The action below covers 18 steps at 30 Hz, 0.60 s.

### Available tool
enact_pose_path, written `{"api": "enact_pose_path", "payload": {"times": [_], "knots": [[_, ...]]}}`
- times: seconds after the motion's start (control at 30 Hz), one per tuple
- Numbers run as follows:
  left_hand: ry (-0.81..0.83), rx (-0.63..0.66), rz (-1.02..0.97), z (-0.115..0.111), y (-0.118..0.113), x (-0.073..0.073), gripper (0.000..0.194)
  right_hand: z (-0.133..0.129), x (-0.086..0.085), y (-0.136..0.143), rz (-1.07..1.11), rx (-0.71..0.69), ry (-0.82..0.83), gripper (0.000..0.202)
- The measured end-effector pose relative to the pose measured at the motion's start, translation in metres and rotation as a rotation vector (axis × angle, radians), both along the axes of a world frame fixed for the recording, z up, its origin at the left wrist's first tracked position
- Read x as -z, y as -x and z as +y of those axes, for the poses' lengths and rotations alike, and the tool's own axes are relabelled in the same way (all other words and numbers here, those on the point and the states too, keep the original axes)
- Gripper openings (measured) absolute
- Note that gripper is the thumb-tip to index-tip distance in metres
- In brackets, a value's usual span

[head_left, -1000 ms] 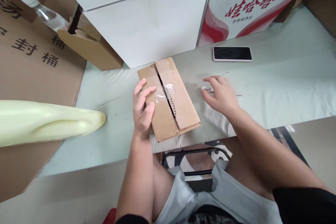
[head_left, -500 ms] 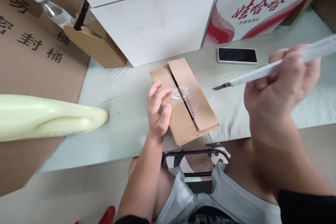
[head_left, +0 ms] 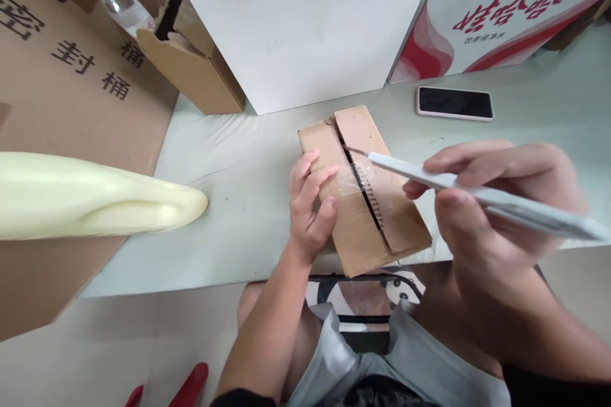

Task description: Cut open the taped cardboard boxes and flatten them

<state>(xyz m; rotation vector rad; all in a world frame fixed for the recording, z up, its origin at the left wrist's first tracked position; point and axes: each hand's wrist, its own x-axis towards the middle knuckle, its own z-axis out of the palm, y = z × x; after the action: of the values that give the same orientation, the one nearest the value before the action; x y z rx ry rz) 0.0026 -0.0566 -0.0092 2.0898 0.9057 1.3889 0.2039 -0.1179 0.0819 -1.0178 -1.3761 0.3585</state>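
A small brown cardboard box [head_left: 351,222] lies slanted on the cloth-covered surface, a dark seam running between its top flaps. Clear tape [head_left: 347,182] crosses that seam. My left hand [head_left: 310,203] holds the box at its left edge, fingers bent, with the index fingertip and thumb on the top flap. In my right hand [head_left: 491,191] is a white utility knife [head_left: 405,168], gripped between thumb and fingers. Its blade reaches the seam just beyond the tape; how deep the tip sits is hard to tell.
A phone [head_left: 455,103] lies right of the box. Behind stand a white carton [head_left: 310,38] and a red-and-white carton [head_left: 496,32]. Leftward are a pale yellow smooth object [head_left: 119,200], a large brown carton [head_left: 95,127] and a bottle [head_left: 117,3] by an open box [head_left: 200,76].
My right hand has turned and brought the knife leftward, its blade now at the box seam instead of above the surface. My left hand stays on the box. The view has shifted slightly.
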Motion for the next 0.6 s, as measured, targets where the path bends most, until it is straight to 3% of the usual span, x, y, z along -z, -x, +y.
{"api": "enact_pose_path", "payload": {"times": [0.23, 0.4, 0.6], "knots": [[-0.03, -0.009, -0.013, 0.001, -0.001, 0.005, 0.041, -0.01, -0.009, -0.009, -0.276, 0.066, 0.04, 0.022], [-0.021, -0.024, 0.017, 0.0, 0.0, 0.002, 0.041, -0.012, -0.009, -0.011, -0.468, 0.02, 0.091, 0.017], [-0.004, -0.027, 0.022, -0.002, 0.001, -0.001, 0.045, -0.011, -0.011, -0.001, -0.562, -0.079, 0.032, 0.021]]}}
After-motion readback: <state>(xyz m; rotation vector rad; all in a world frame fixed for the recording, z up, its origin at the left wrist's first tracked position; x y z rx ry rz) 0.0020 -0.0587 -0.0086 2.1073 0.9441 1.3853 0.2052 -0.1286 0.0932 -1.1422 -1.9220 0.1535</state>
